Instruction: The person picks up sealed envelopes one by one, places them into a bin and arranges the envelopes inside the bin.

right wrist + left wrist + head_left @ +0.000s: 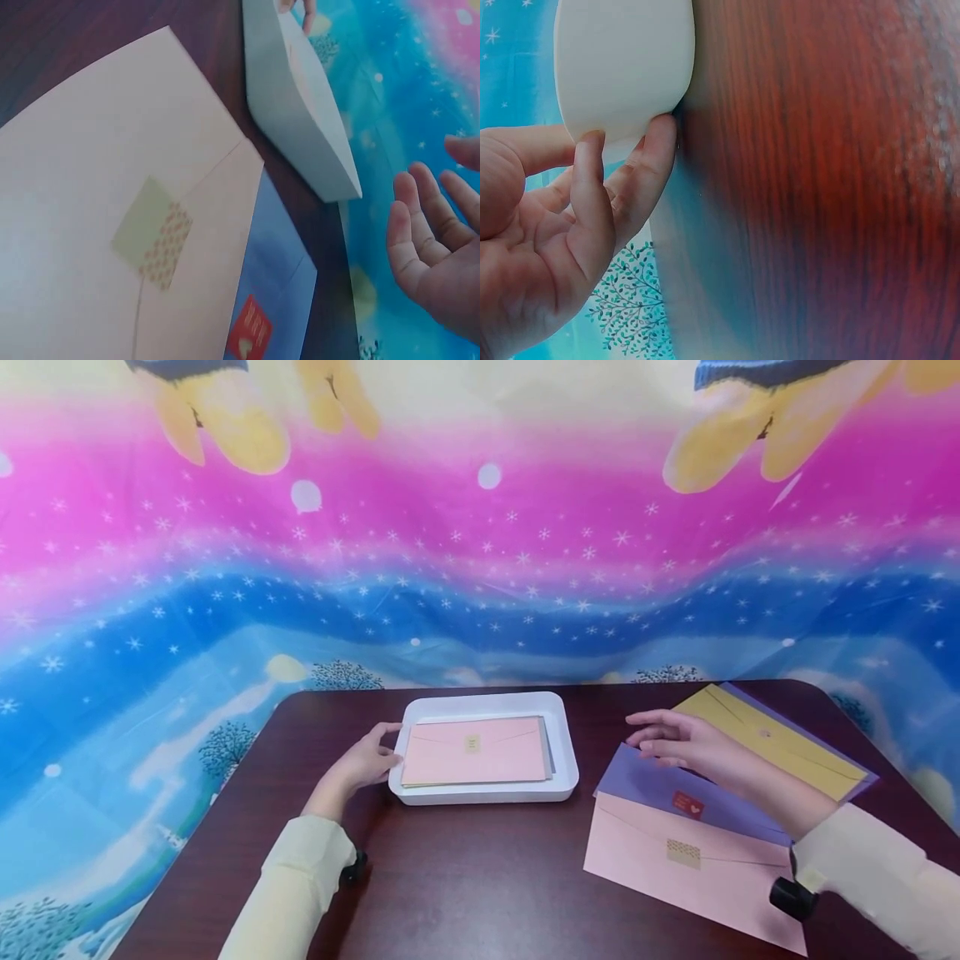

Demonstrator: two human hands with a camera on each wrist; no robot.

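My left hand [365, 762] holds the left end of a white tray [567, 777], its thumb at the rim and other fingers against the outer wall, as the left wrist view shows. In the tray lies a small stack of envelopes, a pink envelope [442, 760] with a small tan sticker on top. My right hand [693, 745] hovers with loosely bent fingers and holds nothing. Below it is a purple envelope [637, 772] with a red heart sticker, partly covered by a pink envelope [630, 839] with a patterned tan sticker.
At the back right a yellow envelope [802, 747] lies over another purple one [862, 781]. The dark wooden table [480, 877] carries everything. Behind its far edge hangs a colourful printed curtain [450, 568].
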